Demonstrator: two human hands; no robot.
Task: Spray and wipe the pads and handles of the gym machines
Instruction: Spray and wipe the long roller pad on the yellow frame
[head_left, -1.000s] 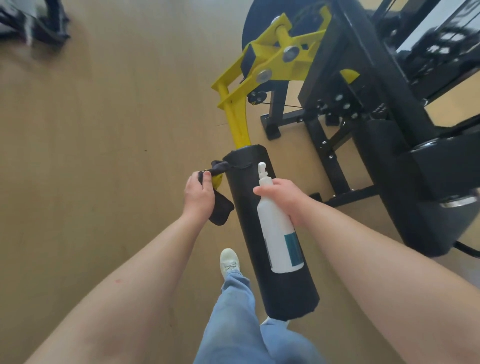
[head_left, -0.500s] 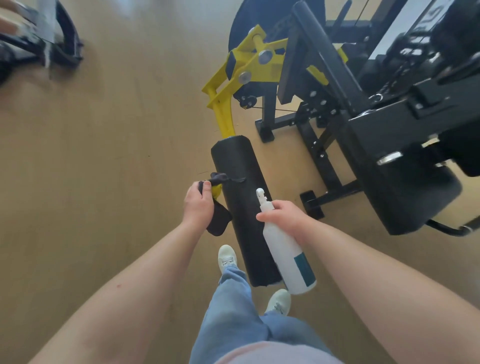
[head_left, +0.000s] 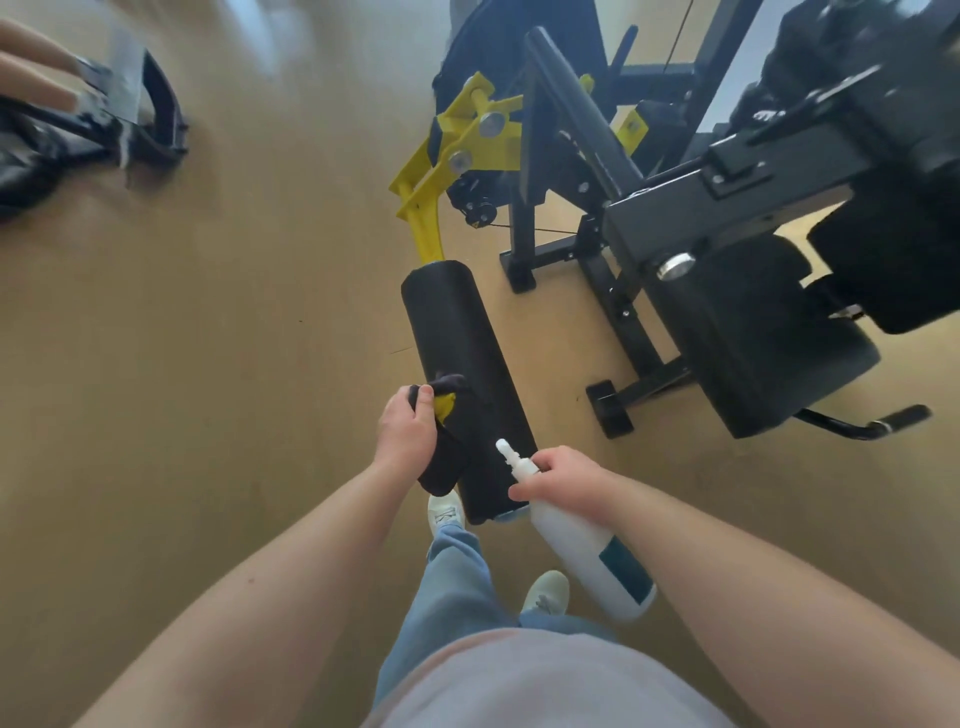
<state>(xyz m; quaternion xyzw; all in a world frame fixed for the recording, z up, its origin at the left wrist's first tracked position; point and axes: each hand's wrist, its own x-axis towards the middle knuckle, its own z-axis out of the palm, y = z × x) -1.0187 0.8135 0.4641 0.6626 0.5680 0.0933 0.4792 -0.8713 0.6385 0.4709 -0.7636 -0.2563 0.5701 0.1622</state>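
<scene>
My left hand (head_left: 406, 434) grips the dark cloth (head_left: 440, 457) against the roller pad (head_left: 467, 364); my right hand (head_left: 558, 480) holds the spray bottle (head_left: 587, 545) in a tight grip, nozzle forward.

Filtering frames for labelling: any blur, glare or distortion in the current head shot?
Head view: top-left corner is motion-blurred, smearing the dark equipment; centre is sharp on the roller pad, cloth and spray bottle; wide-angle stretch swells the forearms at the bottom edge; pale sheen on the floor at top, no hard shadows.

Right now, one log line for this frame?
left hand: grips cloth at pad | right hand: grips bottle, nozzle by pad
</scene>
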